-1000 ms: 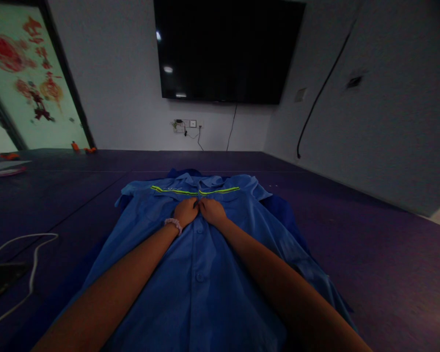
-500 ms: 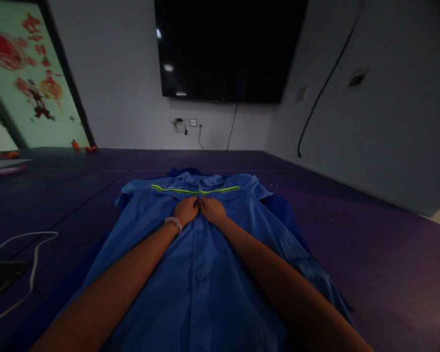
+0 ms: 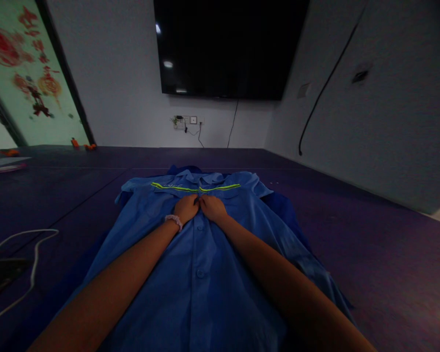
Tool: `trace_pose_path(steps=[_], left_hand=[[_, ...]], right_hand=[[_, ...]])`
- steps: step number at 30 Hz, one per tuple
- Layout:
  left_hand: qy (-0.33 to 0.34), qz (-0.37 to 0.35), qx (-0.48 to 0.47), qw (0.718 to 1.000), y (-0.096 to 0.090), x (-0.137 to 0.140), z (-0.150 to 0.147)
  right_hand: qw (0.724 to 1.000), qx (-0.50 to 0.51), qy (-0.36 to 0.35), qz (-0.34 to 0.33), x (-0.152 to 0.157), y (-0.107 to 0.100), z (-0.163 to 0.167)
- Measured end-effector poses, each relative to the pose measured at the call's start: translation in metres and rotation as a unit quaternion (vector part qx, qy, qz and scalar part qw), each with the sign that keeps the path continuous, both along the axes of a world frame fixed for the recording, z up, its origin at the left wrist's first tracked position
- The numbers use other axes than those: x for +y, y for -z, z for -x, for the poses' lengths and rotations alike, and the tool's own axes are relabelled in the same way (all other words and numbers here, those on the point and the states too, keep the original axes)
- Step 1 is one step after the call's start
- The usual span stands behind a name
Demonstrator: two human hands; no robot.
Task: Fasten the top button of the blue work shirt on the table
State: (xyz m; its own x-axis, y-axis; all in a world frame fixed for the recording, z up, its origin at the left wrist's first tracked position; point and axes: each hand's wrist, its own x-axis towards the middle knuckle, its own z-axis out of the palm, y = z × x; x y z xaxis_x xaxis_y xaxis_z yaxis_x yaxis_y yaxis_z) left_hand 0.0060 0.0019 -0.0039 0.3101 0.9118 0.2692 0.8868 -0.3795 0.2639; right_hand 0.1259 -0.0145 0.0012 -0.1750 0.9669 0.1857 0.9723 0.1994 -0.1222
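A blue work shirt (image 3: 227, 264) with a yellow-green stripe across its chest lies front up, its collar pointing away from me. My left hand (image 3: 187, 208), with a pink scrunchie (image 3: 174, 221) at the wrist, is closed on the front placket just below the stripe. Meeting it there from the other side, my right hand (image 3: 213, 208) is closed on the placket too. The fingertips are mostly hidden, so the button between them does not show. Further down the placket, buttons (image 3: 200, 274) sit on the closed front. Darker blue cloth (image 3: 284, 210) shows beneath the shirt.
The shirt lies on a wide purple surface (image 3: 370, 244). At the left are a white cable (image 3: 35, 259) and a dark phone-like object (image 3: 3, 276). Small orange items (image 3: 90, 146) stand by the glass door. A television (image 3: 231, 49) hangs on the far wall above sockets (image 3: 193, 120).
The view has shifted very slightly. Both hands stay at the same place on the placket, with only a tiny movement of the fingers.
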Motion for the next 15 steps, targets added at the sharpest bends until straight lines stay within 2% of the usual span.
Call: trace_pose_path(steps=[15], left_hand=[[0.000,0.003,-0.002,1.000,-0.0005,-0.0005,0.0003]], right_hand=[[1.000,0.000,-0.005,-0.005,-0.0019,-0.0009,-0.0002]])
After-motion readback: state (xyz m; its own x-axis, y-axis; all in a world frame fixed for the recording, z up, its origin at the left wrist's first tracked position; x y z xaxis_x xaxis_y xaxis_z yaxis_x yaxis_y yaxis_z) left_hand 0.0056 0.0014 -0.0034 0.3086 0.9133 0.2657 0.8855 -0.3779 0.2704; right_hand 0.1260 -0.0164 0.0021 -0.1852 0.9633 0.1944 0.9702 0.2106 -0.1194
